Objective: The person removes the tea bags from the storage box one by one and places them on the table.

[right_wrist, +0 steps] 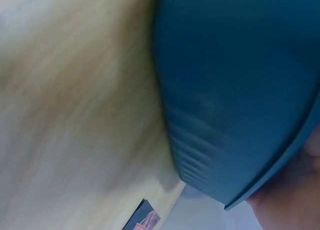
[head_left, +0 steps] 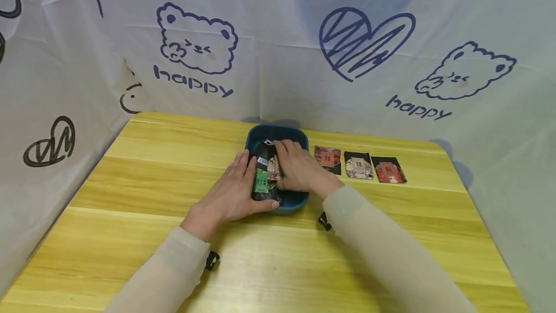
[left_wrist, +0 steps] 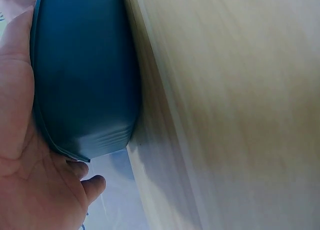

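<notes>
A dark blue plastic bin (head_left: 292,202) stands on the table, with several small black packets inside. One packet has a green label (head_left: 262,182); beside it is a packet with a pinkish floral print (head_left: 273,169). My left hand (head_left: 232,187) rests along the bin's left rim, fingers extended and thumb reaching across the near rim. In the left wrist view, the palm lies against the rim of the bin (left_wrist: 87,75). Reaching into the bin, my right hand (head_left: 299,165) holds the floral packet at its right edge. The right wrist view shows mainly the bin's outer wall (right_wrist: 235,90), hiding those fingertips.
Right of the bin lie a red-labelled packet (head_left: 327,159), a pale-labelled packet (head_left: 359,165) and another red packet (head_left: 390,170) in a row. A patterned white cloth (head_left: 278,62) hangs behind the wooden table (head_left: 269,260). Small black devices sit at both wrists.
</notes>
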The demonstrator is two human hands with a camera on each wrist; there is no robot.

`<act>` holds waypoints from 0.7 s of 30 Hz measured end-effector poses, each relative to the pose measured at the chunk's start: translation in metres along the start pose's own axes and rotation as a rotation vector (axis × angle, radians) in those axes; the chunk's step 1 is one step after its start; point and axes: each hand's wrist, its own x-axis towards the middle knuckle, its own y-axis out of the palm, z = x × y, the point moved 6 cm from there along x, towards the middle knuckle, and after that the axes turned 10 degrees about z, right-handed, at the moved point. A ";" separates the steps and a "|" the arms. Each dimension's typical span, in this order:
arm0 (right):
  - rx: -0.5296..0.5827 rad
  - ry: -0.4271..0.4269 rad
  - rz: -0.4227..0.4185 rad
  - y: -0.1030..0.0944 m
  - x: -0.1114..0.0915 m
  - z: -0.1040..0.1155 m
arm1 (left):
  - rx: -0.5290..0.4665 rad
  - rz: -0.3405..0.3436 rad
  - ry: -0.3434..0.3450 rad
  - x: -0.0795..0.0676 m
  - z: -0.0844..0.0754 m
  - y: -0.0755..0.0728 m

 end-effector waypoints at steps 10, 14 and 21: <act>0.083 0.001 -0.086 -0.010 -0.016 0.002 | -0.019 0.002 0.003 0.000 0.000 0.001; 0.157 0.003 -0.102 -0.019 -0.027 0.000 | -0.030 -0.005 0.004 0.000 0.000 0.001; 0.213 0.022 -0.170 -0.038 -0.053 -0.014 | -0.043 -0.012 -0.002 0.000 0.000 0.001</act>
